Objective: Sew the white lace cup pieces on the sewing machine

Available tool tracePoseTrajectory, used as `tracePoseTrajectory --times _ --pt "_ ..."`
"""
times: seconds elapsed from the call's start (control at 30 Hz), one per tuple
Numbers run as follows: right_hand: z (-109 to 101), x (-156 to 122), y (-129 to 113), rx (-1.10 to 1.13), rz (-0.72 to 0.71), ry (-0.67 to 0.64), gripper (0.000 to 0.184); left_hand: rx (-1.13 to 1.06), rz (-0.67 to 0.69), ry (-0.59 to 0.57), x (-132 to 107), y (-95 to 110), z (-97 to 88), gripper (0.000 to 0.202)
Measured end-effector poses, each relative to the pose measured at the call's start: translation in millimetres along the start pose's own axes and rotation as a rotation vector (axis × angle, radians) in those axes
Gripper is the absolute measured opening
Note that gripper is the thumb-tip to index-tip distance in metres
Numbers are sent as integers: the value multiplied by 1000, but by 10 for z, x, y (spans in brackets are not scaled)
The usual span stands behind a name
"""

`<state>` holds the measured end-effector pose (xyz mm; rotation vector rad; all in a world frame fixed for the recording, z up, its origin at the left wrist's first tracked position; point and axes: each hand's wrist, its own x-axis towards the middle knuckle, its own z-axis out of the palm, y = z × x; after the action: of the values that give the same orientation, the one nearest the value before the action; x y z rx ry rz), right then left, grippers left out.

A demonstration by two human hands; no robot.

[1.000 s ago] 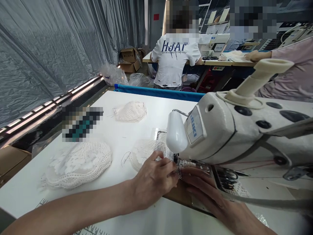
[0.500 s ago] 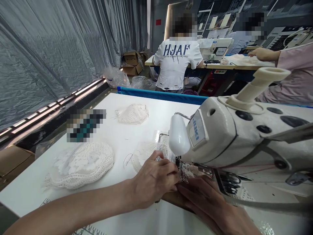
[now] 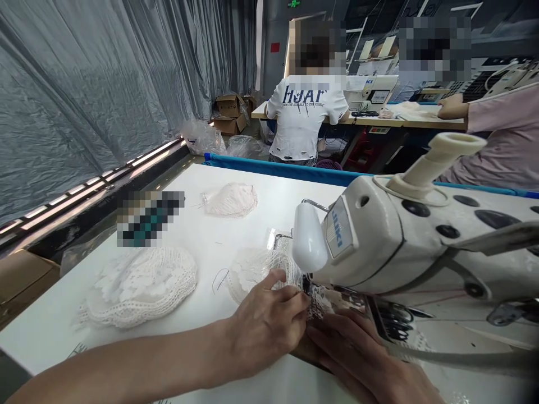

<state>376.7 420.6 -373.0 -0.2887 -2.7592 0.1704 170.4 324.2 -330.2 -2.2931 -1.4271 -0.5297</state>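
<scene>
A piece of white lace [image 3: 248,275] lies partly under the needle area of a white sewing machine [image 3: 379,230]. My left hand [image 3: 269,322] has its fingers curled and pressed together on the lace, just left of the needle. On the right, below the machine head, my right hand [image 3: 362,350] holds the lace's near edge between thumb and fingers; its fingertips are partly hidden. The two hands almost touch. Dark thread trails from the lace's left end. The needle itself is hard to make out.
A stack of white lace pieces [image 3: 143,286] lies at the left of the white table [image 3: 202,348]. Farther back is a pale gathered piece [image 3: 231,199]. A blue edge strip [image 3: 278,168] borders the table. A person in a white shirt [image 3: 309,120] sits ahead; a pink sleeve [image 3: 505,112] shows right.
The view has tilted slightly, so the machine and table sit a little lower. Both hands stay on the lace beside the needle. The co-worker's hand at right has drawn back slightly.
</scene>
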Motion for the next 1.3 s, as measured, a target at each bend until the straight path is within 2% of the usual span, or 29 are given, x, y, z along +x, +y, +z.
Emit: tracePoseTrajectory --times 0.2,0.37,0.47,0.57,0.73,0.83,1.03,1.17,1.3 --pt "-15 35 -30 69 50 -7 37 -2 17 -32 6 13 -1 26" --pt "-71 10 32 -8 -32 7 36 15 48 -30 -5 -10 -4 26" --pt "-101 -10 92 -55 -2 48 34 7 43 -21 -19 -8 19 25" --pt "-65 -4 129 -107 17 97 35 -6 27 -4 -27 -6 51 24" --pt "2 44 122 -202 -53 134 35 0 40 22 -19 -22 77 20" --pt "-4 36 121 -181 -59 128 35 -1 34 18 -20 -26 83 17" --pt "35 -57 189 -78 28 110 33 -15 29 23 -25 -22 88 13" --pt "46 -38 194 -111 -36 146 34 -25 25 22 -6 -21 67 14" --pt "35 3 153 -152 -71 179 35 -31 23 -35 3 -13 43 13"
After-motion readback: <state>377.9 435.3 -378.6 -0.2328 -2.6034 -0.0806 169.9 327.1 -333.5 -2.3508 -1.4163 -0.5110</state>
